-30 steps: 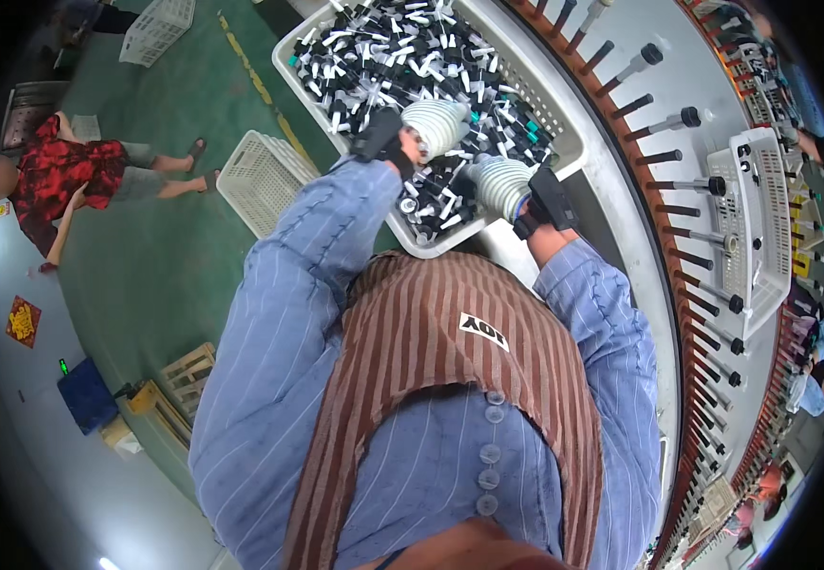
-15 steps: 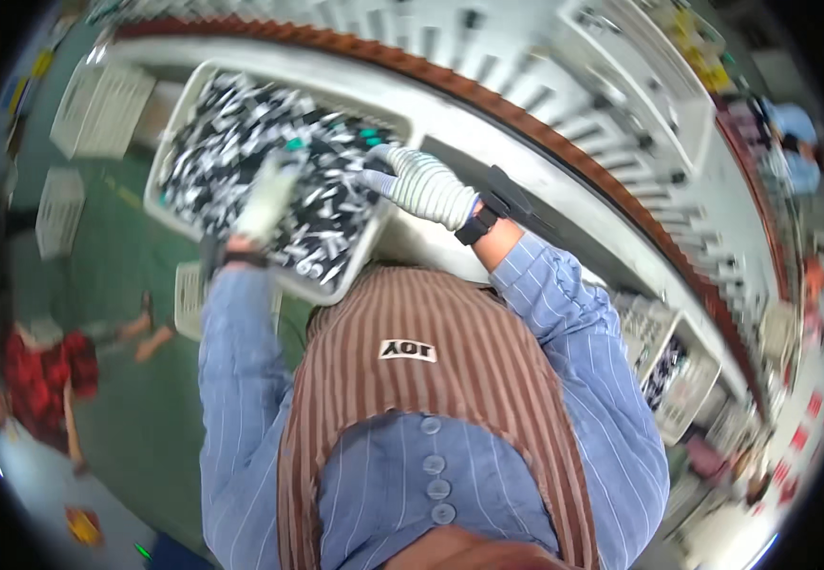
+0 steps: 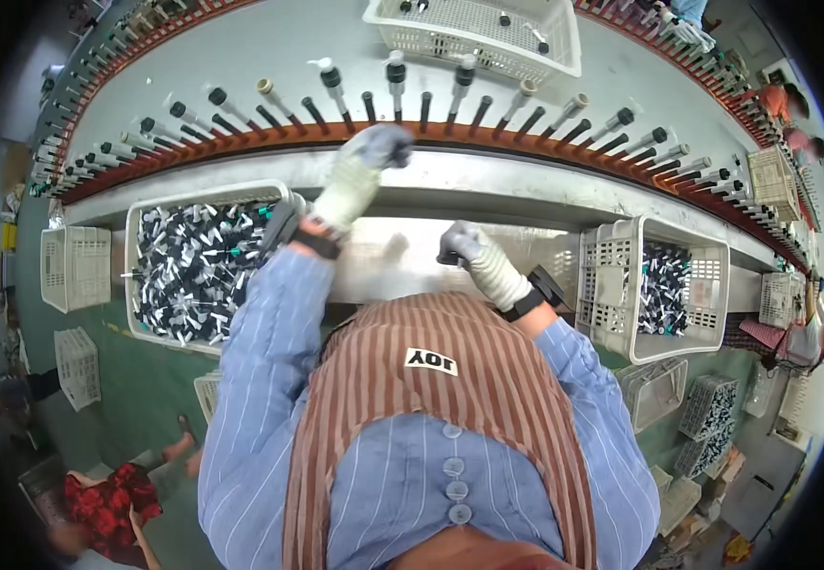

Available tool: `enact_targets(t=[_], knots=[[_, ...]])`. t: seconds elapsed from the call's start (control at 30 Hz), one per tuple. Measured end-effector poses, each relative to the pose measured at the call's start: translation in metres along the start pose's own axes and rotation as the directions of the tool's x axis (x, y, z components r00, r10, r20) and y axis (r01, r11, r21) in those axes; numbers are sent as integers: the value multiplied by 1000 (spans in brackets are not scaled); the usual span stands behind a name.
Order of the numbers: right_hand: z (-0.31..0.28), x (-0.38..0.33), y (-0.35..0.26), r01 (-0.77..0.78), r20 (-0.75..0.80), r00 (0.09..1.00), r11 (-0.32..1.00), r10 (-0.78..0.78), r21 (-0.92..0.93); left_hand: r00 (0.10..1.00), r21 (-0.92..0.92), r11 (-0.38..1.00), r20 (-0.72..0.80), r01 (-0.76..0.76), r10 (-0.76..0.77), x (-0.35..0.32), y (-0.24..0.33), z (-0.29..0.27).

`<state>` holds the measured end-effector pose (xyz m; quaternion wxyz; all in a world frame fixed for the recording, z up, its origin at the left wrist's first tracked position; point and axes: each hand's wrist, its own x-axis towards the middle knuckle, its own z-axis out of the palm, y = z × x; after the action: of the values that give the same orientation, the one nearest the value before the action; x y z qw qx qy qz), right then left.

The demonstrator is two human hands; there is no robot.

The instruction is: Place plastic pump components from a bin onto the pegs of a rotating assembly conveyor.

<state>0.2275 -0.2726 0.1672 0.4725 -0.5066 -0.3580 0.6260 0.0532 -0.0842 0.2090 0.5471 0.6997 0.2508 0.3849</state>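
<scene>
The left hand (image 3: 364,163), in a knitted white glove, is curled shut at the brown curved rail (image 3: 241,144) by the thin black pegs (image 3: 426,106). I cannot tell what it holds. The right hand (image 3: 469,249) is fisted over the shiny metal shelf (image 3: 402,261). The holed white plastic crate (image 3: 136,242) of small black-and-white parts (image 3: 189,271) sits at the shelf's left end.

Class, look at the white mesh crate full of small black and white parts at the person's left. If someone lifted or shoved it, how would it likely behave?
The white crate would probably feel heavy for its size, since the small black and white parts fill it nearly to the rim. Its thin mesh walls may flex when lifted. Pushed or tilted, the loosely heaped parts would likely shift or spill.
</scene>
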Motion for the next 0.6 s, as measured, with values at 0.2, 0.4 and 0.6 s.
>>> enact_targets(t=[0.2,0.4,0.6], knots=[[-55,-38,34,187,-294,953,906,-74,379,965,19,977,-153,-213,213,121,17,99],[-106,-59,57,288,-449,893,807,-32,515,996,-46,998,-86,-43,39,165,-35,127],[-160,-43,25,348,-632,750,929,-195,127,995,390,915,38,-103,95,163,-59,84]])
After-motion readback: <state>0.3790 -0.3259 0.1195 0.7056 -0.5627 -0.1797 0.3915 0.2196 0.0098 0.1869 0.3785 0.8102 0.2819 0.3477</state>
